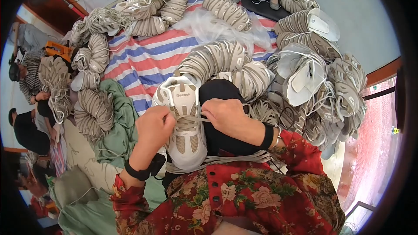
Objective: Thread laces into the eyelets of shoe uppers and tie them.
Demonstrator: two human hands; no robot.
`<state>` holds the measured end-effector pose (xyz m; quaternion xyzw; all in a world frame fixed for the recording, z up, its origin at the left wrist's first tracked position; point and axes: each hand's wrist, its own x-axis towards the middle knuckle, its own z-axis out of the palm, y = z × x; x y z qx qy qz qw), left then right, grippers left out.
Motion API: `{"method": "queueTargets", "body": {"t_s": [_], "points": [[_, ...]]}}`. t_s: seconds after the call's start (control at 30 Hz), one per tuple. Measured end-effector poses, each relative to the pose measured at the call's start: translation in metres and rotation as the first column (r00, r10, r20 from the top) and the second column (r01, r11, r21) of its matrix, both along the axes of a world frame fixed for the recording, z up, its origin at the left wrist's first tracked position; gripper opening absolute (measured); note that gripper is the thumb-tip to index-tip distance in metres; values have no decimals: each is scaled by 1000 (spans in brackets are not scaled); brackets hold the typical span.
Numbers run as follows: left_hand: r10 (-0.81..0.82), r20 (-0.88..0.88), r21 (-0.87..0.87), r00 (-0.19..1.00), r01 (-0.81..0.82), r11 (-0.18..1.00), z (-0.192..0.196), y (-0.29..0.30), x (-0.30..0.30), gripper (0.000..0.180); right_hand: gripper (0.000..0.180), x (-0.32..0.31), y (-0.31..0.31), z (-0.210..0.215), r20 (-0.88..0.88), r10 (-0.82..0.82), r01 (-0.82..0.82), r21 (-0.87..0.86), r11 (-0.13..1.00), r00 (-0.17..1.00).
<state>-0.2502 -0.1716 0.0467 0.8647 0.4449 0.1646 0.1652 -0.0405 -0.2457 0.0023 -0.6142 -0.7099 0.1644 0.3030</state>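
A white and beige sneaker (188, 149) lies across my lap, its tongue pointing away from me and its toe toward my body. Over its middle a beige shoelace (190, 118) runs sideways between my hands. My left hand (155, 127) is a fist at the shoe's left side, closed on the lace; its fingertips are turned out of sight. On the other side, my right hand (228, 119) pinches the lace between thumb and fingers, just above my dark-clad knee. More pale laces (235, 159) are strung across my lap.
Curved stacks of shoe uppers (215, 60) lie just beyond my knees, with a big heap (305, 78) at my right. A striped sheet (146, 56) covers the floor ahead. Green cloth (115, 126) lies at my left. Other people (30, 130) sit at the left and far side.
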Motion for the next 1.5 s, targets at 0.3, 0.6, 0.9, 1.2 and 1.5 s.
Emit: {"method": "queueTargets", "body": {"t_s": [0.3,0.6,0.9,1.2,1.5], "points": [[114,267,-415,957,7,910,-7,-2,-18,25,8,1,5,-1,-4,64,-63,122,991,998],[49,261,-642,964,135,754,-4,17,-37,13,14,-3,8,3,215,247,-265,62,962,945],[-666,-272,124,695,711,692,42,57,-6,39,21,14,48,44,580,484,-632,69,772,655],[-695,-498,-61,519,779,625,37,58,1,23,31,11,72,44,406,732,-784,-58,618,547],[-478,-537,-325,695,353,878,27,49,21,19,15,10,68,33,251,702,-669,-216,711,666]]}}
